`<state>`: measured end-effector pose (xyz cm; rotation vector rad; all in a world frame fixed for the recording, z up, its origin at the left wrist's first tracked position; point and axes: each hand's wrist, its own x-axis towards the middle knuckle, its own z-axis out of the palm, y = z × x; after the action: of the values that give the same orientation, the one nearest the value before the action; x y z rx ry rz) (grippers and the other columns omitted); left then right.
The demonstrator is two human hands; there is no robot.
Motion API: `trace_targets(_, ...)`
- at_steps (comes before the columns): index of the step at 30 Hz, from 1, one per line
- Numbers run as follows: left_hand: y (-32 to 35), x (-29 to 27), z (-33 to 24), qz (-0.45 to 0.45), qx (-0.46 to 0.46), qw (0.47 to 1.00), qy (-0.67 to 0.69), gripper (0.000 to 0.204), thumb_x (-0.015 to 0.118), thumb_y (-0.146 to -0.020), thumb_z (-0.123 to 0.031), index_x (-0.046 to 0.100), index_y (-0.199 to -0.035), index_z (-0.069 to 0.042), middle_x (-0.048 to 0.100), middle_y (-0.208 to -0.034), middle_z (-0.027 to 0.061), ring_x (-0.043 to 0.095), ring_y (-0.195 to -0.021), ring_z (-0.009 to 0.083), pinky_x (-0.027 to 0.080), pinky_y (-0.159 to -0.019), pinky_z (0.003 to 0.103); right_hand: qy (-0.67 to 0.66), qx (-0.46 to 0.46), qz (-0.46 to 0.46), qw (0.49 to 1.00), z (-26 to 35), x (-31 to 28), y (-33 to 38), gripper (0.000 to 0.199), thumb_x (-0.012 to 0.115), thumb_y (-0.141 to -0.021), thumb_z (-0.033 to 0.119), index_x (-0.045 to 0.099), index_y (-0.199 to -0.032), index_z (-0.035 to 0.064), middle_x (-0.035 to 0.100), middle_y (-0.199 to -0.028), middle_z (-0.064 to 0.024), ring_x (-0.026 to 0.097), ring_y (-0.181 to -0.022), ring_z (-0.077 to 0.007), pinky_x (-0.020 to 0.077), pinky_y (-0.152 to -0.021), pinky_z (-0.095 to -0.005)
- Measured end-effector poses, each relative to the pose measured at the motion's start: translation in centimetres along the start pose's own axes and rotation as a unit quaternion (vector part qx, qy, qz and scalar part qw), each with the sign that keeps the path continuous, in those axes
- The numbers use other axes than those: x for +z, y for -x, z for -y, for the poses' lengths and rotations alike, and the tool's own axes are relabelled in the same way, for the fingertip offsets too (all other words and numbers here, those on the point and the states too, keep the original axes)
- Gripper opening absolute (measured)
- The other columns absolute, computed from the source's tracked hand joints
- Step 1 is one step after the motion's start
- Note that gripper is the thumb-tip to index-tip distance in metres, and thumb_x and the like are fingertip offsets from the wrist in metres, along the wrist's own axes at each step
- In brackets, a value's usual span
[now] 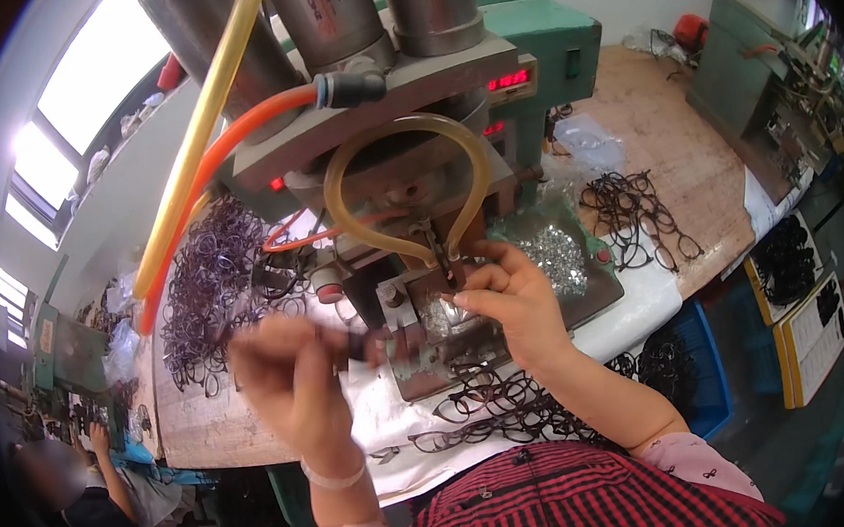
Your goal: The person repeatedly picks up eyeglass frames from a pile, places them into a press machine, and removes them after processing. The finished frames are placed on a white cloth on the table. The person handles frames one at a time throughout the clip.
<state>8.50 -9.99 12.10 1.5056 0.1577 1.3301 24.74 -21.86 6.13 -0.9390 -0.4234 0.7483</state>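
Cylinders (pixel 435 6) seen in smooth, shiny metal. Yellow hose (pixel 200 132) formed of glossy, translucent plastic. Housing (pixel 539 47) coated in smooth paint. Worktop (pixel 677 141) surfaced in matt wood. Dark eyeglass frames (pixel 217 266) finished glossy. Apron (pixel 524 506) made of matt cloth.

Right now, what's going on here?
Someone is working bare-handed at a green and grey machine. The right hand has its fingertips near the lower ends of the yellow hose loop; what they hold is unclear. The left hand is blurred, its grip unreadable. Dark eyeglass frames lie heaped at left.
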Motion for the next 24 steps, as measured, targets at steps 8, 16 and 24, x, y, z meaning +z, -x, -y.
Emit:
trace_targets(8, -0.4, 0.9, 1.8, -0.029, 0.077, 0.996, 0.040, 0.013, 0.057, -0.097, -0.007, 0.049, -0.107, -0.005, 0.054, -0.089, 0.0088, 0.055, -0.070, 0.0174, 0.059, -0.057, 0.035, 0.125, -0.087, 0.035, 0.988, 1.9, 0.9, 2.0, 0.044, 0.067, -0.083, 0.000, 0.052, -0.125, -0.0039, 0.068, -0.105, -0.0112, 0.063, -0.098, -0.0178, 0.0484, -0.088, -0.0296)
trace_targets(16, 3.7, 2.9, 0.0, 0.324, 0.373, 0.808, -0.320, 0.028, 0.081, -0.070, -0.010, 0.058, -0.085, -0.003, 0.068, -0.101, 0.0131, 0.067, -0.076, 0.0217, 0.061, -0.069, 0.034, 0.724, -0.246, -0.157, 0.625, -1.5, -13.2, -1.0, 0.014, 0.071, -0.076, 0.009, 0.070, -0.090, 0.0046, 0.065, -0.119, -0.0151, 0.056, -0.120, -0.0369, 0.0426, -0.101, -0.0450)
trace_targets(24, 3.6, 3.8, 3.9, 0.340, 0.390, 0.790, -0.328, 0.026, 0.080, -0.072, -0.009, 0.057, -0.081, -0.009, 0.070, -0.098, 0.0057, 0.069, -0.078, 0.0187, 0.057, -0.060, 0.029, 0.651, -0.129, -0.149, 0.733, 0.2, -13.4, -2.6, 0.016, 0.075, -0.073, 0.011, 0.068, -0.086, 0.0047, 0.066, -0.099, -0.0144, 0.060, -0.103, -0.0348, 0.0474, -0.089, -0.0421)
